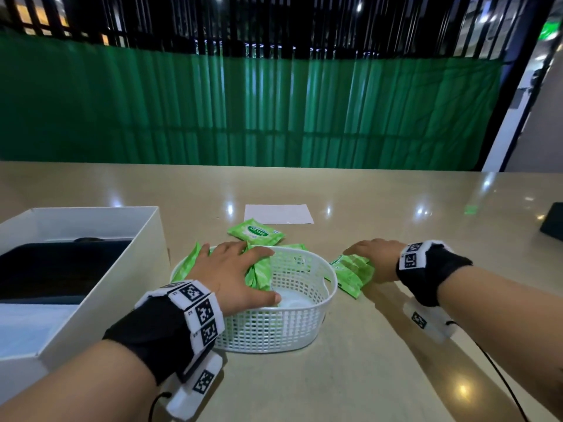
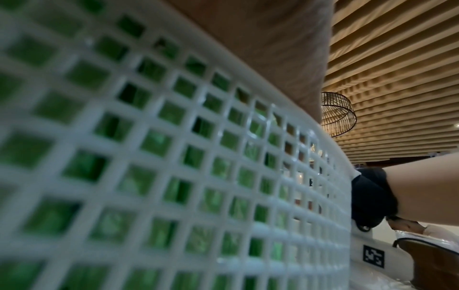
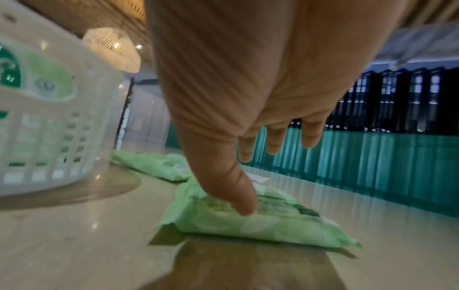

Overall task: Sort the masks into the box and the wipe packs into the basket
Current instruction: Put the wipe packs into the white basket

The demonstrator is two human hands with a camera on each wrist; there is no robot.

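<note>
Sorting green wipe packs at centre frame.
Our left hand (image 1: 233, 271) grips packs over the basket (image 1: 304, 327); our right hand (image 1: 376, 258), fingers straight, thumb touches a wipe pack (image 3: 250, 221).

One basket (image 1: 304, 318), one box (image 1: 100, 287), one paper sheet (image 1: 278, 213), several green wipe packs (image 1: 256, 233).

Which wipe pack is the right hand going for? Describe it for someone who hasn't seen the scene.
Find the white plastic mesh basket mid-table. Just right of it, one green wipe pack lies flat on the beige table. Unlike its neighbours, it sits under the right hand, whose thumb touches its top.
</note>
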